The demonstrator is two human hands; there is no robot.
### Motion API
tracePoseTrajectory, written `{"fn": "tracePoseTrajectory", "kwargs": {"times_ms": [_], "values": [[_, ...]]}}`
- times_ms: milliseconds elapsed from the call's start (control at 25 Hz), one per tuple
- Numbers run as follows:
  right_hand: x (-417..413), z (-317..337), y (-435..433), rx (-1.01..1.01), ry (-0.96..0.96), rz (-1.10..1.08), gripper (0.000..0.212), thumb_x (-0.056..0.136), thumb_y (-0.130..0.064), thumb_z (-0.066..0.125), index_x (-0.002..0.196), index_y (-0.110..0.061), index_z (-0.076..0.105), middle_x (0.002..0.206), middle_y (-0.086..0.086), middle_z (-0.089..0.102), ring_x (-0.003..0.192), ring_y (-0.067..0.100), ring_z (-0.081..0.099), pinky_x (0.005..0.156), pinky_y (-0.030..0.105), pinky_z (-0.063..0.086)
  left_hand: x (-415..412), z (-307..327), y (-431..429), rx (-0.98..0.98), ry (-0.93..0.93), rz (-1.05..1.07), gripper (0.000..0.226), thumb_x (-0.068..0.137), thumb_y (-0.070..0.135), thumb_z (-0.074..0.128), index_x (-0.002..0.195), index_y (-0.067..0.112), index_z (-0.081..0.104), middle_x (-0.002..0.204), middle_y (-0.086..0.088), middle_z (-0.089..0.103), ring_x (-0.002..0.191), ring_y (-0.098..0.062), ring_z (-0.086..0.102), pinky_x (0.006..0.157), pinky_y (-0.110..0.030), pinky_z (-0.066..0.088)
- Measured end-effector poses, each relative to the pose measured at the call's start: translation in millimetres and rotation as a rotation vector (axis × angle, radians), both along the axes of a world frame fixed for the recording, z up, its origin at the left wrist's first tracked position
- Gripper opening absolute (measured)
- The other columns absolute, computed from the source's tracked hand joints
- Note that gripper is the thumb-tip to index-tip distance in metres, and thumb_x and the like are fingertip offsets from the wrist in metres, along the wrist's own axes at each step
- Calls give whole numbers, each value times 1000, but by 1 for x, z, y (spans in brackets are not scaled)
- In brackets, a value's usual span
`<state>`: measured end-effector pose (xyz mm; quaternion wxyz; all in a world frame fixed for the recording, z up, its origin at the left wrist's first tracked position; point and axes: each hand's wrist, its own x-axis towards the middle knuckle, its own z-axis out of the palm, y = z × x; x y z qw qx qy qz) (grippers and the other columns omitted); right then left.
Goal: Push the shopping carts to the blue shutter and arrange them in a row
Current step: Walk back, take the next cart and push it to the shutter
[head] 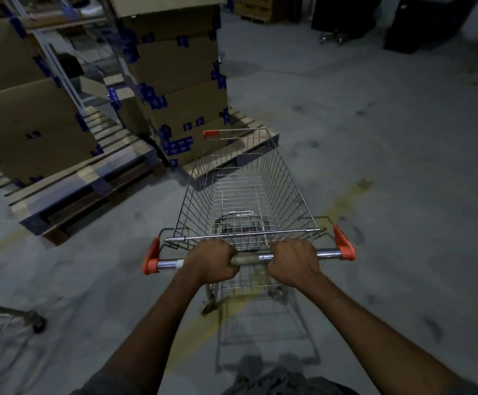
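Observation:
A wire shopping cart [277, 178] with orange corner caps stands in front of me on the concrete floor, its basket empty. My left hand [210, 262] and my right hand [294, 263] are both closed around its metal handle bar [250, 258], side by side near the middle. The cart's front end points toward a wooden pallet loaded with cardboard boxes. No blue shutter is in view.
Two pallets [89, 183] stacked with taped cardboard boxes [175, 81] stand ahead and to the left. Part of another cart's wheel and frame [36, 320] shows at the lower left. Open grey floor [374, 124] stretches to the right; dark objects stand at the far back.

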<state>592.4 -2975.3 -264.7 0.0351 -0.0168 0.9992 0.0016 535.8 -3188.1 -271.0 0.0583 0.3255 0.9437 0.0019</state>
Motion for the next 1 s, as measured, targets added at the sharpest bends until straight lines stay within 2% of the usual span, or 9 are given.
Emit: {"fn": "tracePoseTrajectory", "kwargs": {"times_ms": [280, 640, 880, 1000], "values": [[10, -2, 5, -36, -15, -147, 23, 74, -33, 57, 87, -19, 71, 88, 4, 73, 81, 27, 69, 73, 30, 51, -22, -1, 15, -29, -4, -126, 30, 78, 52, 51, 75, 25, 62, 70, 4, 66, 66, -16, 62, 65, -28, 52], [32, -5, 37, -21, -1, -340, 25, 76, -35, 58, 89, -19, 73, 87, 3, 74, 80, 25, 70, 72, 30, 51, -37, 2, 69, -47, 24, -312, 26, 77, 51, 55, 69, 26, 52, 72, 1, 68, 69, -20, 66, 61, -27, 40], [53, -4, 89, -28, 11, -444, 26, 77, -39, 59, 91, -21, 73, 88, 2, 74, 81, 25, 70, 73, 30, 52, -29, 5, 133, -41, 51, -412, 27, 79, 52, 54, 70, 27, 50, 76, -2, 70, 75, -24, 68, 63, -29, 41], [65, -3, 122, -14, 4, -473, 27, 77, -39, 58, 91, -22, 73, 87, 2, 73, 79, 24, 69, 73, 30, 52, -23, 3, 170, -39, 42, -441, 28, 79, 53, 53, 71, 27, 50, 78, -3, 71, 76, -25, 69, 66, -30, 48]]}}
